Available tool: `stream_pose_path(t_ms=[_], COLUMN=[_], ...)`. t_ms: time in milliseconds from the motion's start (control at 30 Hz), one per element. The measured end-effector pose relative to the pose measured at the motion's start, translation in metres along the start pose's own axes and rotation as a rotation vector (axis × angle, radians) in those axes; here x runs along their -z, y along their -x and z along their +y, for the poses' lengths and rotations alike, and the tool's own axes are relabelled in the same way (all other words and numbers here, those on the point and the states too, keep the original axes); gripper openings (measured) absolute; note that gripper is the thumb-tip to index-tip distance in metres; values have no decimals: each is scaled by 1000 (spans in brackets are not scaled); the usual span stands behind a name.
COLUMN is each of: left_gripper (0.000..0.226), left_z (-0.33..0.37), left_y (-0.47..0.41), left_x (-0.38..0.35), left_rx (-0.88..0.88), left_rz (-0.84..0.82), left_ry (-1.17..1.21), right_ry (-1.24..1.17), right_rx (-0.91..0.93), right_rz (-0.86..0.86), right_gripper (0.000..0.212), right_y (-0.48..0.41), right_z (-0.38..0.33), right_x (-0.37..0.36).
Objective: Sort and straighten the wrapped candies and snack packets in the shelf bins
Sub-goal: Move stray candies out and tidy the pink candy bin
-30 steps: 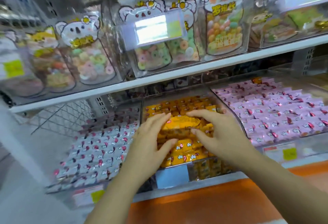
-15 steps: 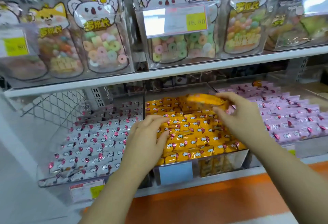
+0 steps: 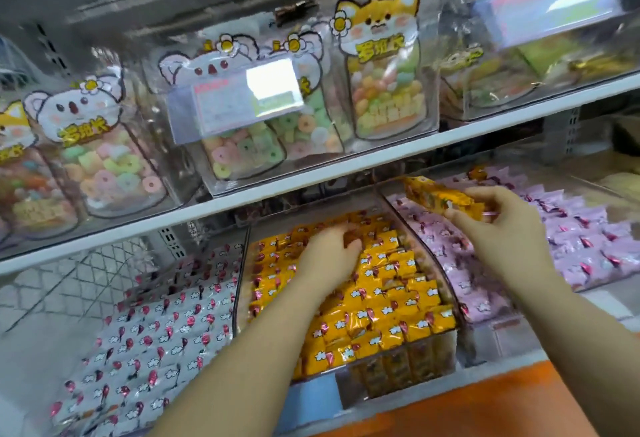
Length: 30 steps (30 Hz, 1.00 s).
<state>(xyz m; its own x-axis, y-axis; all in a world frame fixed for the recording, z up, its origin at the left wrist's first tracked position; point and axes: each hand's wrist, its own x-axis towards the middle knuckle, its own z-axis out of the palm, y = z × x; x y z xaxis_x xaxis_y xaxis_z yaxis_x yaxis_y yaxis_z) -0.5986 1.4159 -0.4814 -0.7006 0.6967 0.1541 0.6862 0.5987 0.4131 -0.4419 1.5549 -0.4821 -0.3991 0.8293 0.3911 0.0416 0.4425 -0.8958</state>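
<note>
Blurred price label's (image 3: 239, 100) print cannot be read.

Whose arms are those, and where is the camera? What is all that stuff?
Those arms belong to a person tidying a shop shelf. There is only one view: a camera worn on the person's head, looking down at the hands, so you see what they see. Down low sit clear bins: white candies on the left, yellow candies in the middle, pink candies on the right. Above them stand bags of colourful sweets with animal faces. The right hand holds a small stack of yellow candies lifted above the bins. The left hand rests on the yellow candies in the middle; it is too blurry to tell if it grabs any.
</note>
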Motion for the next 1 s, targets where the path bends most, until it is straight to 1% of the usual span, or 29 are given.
stream_pose_path(t_ms=[67, 133, 233, 333, 400, 567, 733, 800, 933, 1000], left_gripper=[38, 39, 37, 35, 33, 25, 20, 19, 21, 17], left_z=[7, 15, 24, 22, 19, 12, 14, 15, 16, 17], left_y=[-21, -40, -69, -93, -102, -116, -112, -109, -107, -105], left_x=[-14, -26, -38, -44, -45, -47, -50, -50, -44, -37], left_rx=[17, 23, 68, 94, 71, 25, -6, -20, -10, -15], left_rz=[-38, -45, 17, 75, 97, 79, 203, 211, 165, 145], left_ry=[-64, -78, -51, -120, -131, -157, -228, -246, -138, -53], right_ry=[-27, -38, -68, -108, -114, -145, -160, -155, -153, -154], right_rx=[-21, -21, -34, -56, -62, -62, -67, -63, -70, -74], right_rz=[-12, -32, -52, -65, -87, -129, -135, -132, -131, -129], right_gripper=[29, 26, 24, 23, 22, 22, 22, 21, 21, 21], right_y=[-2, -4, -8, -11, -12, -12, -12, -12, -11, -10], right_z=[5, 7, 7, 10, 12, 13, 13, 13, 10, 9], right_x=[4, 5, 3, 3, 2, 3, 3, 2, 1, 0])
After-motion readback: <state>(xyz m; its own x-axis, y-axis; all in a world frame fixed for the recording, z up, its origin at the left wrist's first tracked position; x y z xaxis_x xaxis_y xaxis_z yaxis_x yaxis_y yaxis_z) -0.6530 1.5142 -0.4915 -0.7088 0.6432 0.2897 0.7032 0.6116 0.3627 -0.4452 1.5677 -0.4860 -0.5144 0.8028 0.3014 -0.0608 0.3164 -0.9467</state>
